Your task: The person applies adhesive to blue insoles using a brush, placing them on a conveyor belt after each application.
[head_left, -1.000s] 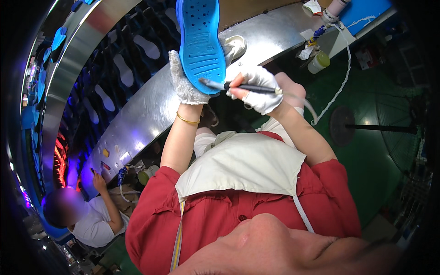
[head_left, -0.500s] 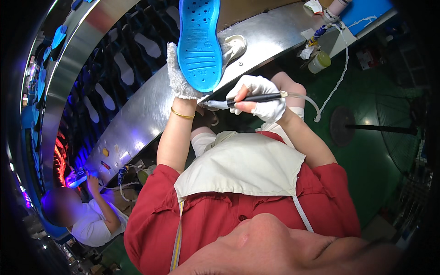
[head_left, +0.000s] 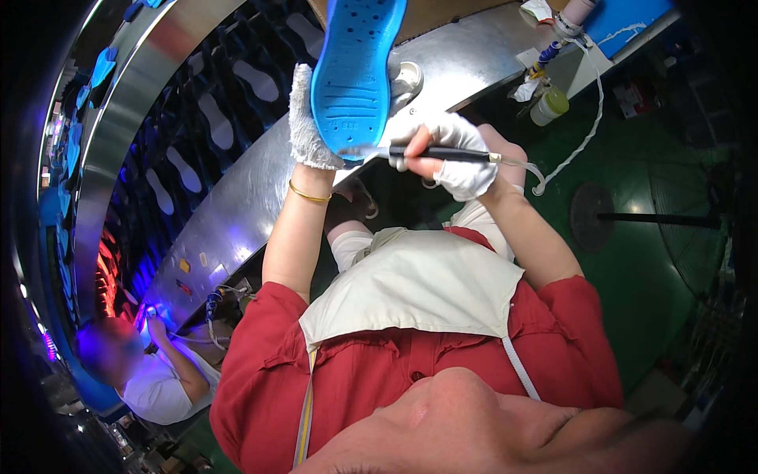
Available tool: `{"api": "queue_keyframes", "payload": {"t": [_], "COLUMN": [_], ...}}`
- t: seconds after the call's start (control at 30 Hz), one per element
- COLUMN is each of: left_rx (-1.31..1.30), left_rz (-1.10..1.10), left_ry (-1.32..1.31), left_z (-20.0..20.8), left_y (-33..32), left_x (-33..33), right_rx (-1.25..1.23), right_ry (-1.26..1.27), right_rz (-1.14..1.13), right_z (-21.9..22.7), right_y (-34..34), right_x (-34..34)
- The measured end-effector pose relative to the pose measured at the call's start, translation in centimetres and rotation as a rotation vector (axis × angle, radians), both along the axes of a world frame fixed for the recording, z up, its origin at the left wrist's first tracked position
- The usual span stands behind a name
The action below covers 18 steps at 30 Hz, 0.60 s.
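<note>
A bright blue shoe sole (head_left: 351,87), with small holes toward its far end and ridges near its heel, is held up in front of me. My left hand (head_left: 306,130), in a white knit glove, is closed round its heel from the left and beneath. My right hand (head_left: 467,175), in a white glove with bare fingertips, pinches a black-handled brush (head_left: 450,155) fed by a thin clear tube. The pale brush tip lies at the sole's heel edge. Partly hidden behind the sole, a whitish shoe-like piece (head_left: 407,81) rests on the metal bench.
A curved metal bench (head_left: 237,201) borders a dark conveyor carrying several pale insoles (head_left: 215,121). A person (head_left: 170,379) in white works at the far left. On the right are a lidded jar (head_left: 550,105), a white hose (head_left: 588,138) and a standing fan (head_left: 592,217).
My right hand has brought the brush up and left onto the heel edge. The sole has shifted slightly right and tilted. At the far left, the other person's hand has moved.
</note>
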<state>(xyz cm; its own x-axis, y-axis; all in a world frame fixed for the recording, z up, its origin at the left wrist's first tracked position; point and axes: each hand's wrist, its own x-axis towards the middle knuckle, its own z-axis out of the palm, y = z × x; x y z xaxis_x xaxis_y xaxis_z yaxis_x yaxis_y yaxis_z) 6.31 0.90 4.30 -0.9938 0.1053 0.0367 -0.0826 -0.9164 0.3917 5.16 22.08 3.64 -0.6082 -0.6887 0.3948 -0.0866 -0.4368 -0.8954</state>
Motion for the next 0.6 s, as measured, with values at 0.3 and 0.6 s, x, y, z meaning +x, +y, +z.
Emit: {"api": "queue_keyframes", "payload": {"t": [0.3, 0.6], "left_rx": [-0.276, -0.476], "left_rz": [0.0, -0.123], "left_ry": [-0.2, -0.227], "left_z": [0.8, 0.7], "left_y": [0.0, -0.1], "left_x": [-1.3, -1.8], "right_rx": [0.219, 0.336], "right_ry": [0.5, 0.152], "right_rz": [-0.052, 0.082], "right_z": [0.5, 3.6], "right_y": [-1.0, -0.2], "right_x": [-1.9, -3.1]}}
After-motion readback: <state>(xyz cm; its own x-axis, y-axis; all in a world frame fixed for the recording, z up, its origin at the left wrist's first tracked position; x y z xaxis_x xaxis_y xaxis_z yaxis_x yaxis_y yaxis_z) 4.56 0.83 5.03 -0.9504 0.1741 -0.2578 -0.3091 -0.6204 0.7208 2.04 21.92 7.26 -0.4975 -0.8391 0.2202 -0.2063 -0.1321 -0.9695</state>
